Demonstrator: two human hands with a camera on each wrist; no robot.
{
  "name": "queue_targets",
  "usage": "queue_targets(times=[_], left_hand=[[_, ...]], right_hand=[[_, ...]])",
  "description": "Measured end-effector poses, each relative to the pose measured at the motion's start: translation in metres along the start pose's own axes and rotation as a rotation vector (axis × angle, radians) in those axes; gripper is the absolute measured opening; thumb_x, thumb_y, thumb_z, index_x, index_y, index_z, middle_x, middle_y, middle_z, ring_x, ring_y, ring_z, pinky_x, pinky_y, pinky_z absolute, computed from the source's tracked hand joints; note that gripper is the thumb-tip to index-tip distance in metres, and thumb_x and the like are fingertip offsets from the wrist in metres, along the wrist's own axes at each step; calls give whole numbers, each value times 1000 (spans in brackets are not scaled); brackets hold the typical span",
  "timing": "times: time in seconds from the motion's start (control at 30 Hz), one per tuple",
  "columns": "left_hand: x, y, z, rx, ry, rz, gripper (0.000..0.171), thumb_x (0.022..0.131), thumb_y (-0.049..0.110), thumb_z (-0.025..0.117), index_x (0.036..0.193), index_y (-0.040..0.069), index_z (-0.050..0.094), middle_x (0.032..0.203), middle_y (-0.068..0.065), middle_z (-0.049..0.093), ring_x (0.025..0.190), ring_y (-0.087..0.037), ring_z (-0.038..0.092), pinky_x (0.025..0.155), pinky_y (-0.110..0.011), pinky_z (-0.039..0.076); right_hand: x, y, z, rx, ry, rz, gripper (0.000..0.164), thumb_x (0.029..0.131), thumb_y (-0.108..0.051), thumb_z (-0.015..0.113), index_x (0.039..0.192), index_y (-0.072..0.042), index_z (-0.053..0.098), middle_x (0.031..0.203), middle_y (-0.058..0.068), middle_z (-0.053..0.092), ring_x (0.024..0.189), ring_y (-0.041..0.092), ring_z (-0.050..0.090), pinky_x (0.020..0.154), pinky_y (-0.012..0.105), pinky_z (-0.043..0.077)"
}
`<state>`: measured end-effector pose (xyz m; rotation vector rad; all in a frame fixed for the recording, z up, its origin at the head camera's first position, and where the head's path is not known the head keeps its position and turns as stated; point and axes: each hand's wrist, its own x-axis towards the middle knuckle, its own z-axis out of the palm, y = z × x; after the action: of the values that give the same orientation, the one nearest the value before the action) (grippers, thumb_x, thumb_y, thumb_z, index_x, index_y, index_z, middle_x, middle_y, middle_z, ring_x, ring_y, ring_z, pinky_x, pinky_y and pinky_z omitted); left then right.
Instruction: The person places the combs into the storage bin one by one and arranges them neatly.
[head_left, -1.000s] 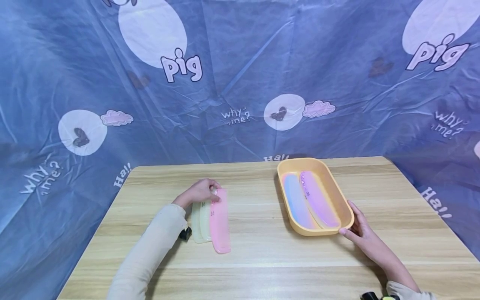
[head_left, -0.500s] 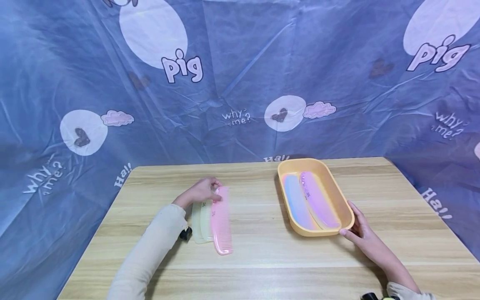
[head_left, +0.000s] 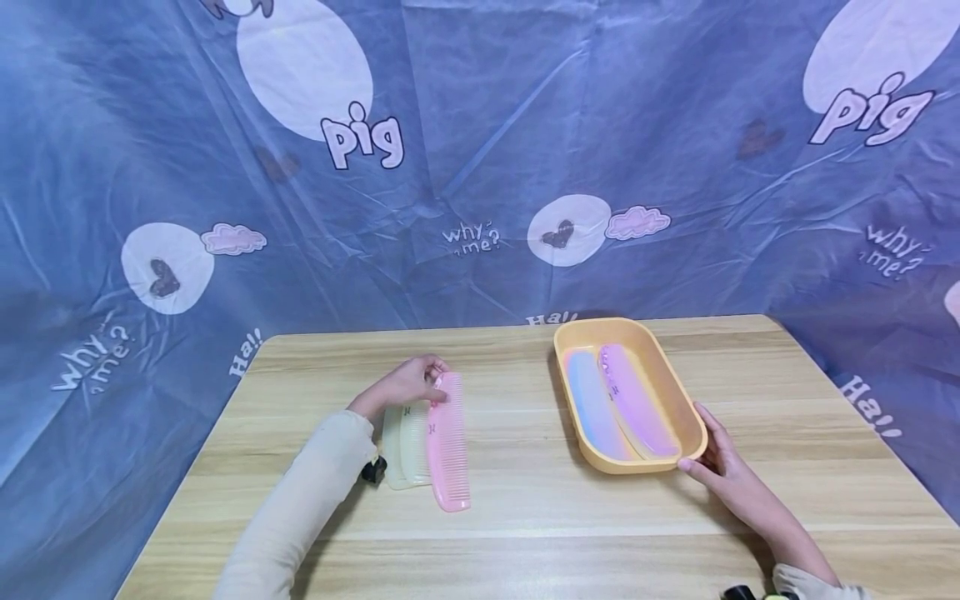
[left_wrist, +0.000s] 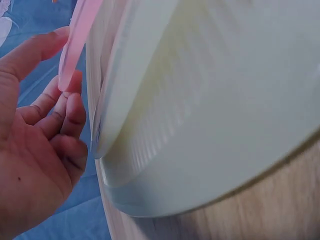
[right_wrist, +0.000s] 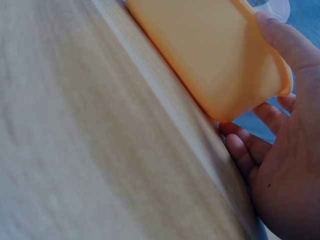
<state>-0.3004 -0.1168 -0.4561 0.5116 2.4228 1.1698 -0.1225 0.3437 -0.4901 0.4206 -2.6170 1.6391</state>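
Observation:
My left hand [head_left: 408,383] pinches one end of a pink comb [head_left: 447,450] between thumb and fingers. In the left wrist view, the comb's pink end [left_wrist: 80,40] sits at the fingertips. Under and beside it lie pale green combs [head_left: 408,446], overlapping on the table. To the right stands a yellow-orange plastic tray [head_left: 673,387]. Inside are a purple-pink comb [head_left: 637,404] and a blue-and-pink comb [head_left: 591,408], side by side. My right hand [head_left: 726,471] holds the tray's near right corner, thumb at the rim and fingers around the outside wall, as the right wrist view shows.
A wooden table [head_left: 510,533] carries everything, its far edge against a blue printed cloth [head_left: 465,167]. Bare tabletop separates the pink comb from the tray. Black wrist-camera parts [head_left: 372,469] show by the left sleeve.
The left hand has shifted the pink comb slightly right, uncovering more of the pale green combs, and its teeth now show clearly. The right hand and the tray have stayed put.

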Motion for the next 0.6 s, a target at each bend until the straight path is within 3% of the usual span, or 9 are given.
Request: queue_targets(times=[0.17, 0.33, 0.6], left_hand=[[0, 5, 2, -61, -8, 8, 49, 73, 8, 72, 116, 1, 49, 96, -8, 55, 82, -15, 53, 73, -25, 46], [0, 9, 3, -128, -18, 0, 50, 74, 5, 69, 119, 0, 47, 100, -11, 58, 83, -15, 57, 74, -25, 48], [0, 12, 2, -314, -31, 6, 49, 79, -1, 60, 124, -2, 43, 84, 1, 60, 72, -8, 58, 67, -22, 48]], right_hand=[[-1, -1, -1, 4, -9, 13, 79, 93, -4, 50, 149, -17, -4, 151, 22, 12, 115, -25, 28, 86, -2, 31], [-1, 0, -1, 6, -10, 17, 79, 93, -4, 50, 149, -18, -4, 149, 30, 10, 115, -25, 28, 86, -2, 30], [0, -2, -1, -8, 1, 17, 79, 93, -5, 51, 149, -16, -3, 145, 37, 9, 115, -26, 26, 87, -3, 27]])
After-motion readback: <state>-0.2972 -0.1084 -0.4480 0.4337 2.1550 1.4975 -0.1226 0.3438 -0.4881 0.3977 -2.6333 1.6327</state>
